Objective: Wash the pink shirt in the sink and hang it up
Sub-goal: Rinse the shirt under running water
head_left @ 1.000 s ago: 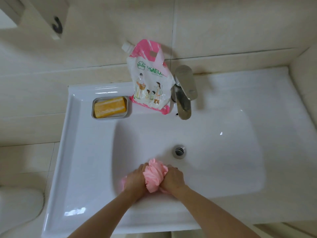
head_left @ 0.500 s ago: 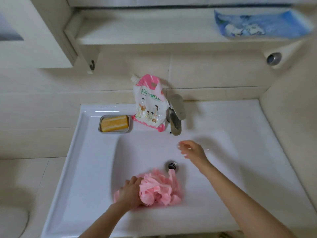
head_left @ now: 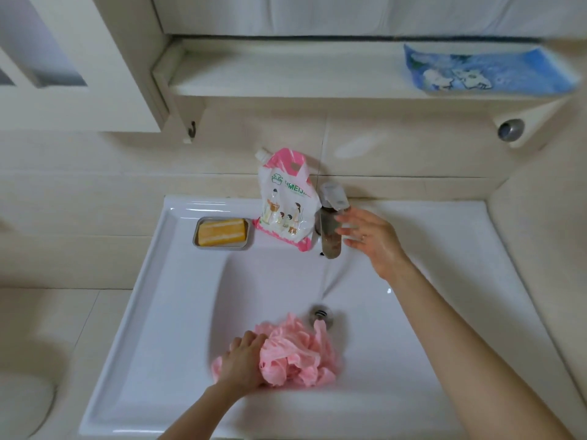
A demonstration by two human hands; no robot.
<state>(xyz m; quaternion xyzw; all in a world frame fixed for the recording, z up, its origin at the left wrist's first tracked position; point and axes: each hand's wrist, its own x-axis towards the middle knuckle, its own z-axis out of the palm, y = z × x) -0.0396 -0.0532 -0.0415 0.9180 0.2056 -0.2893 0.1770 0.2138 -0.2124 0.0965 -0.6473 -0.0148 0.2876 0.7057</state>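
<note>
While left hand [head_left: 241, 360] grips bunched pink shirt [head_left: 297, 354], right hand [head_left: 371, 241], fingers spread, at faucet lever [head_left: 333, 193]: likely rinse step; next, work lever.

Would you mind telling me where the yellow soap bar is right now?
In the head view, the yellow soap bar lies in a metal dish on the sink's back ledge, at left, just left of the detergent pouch and the faucet.
</note>
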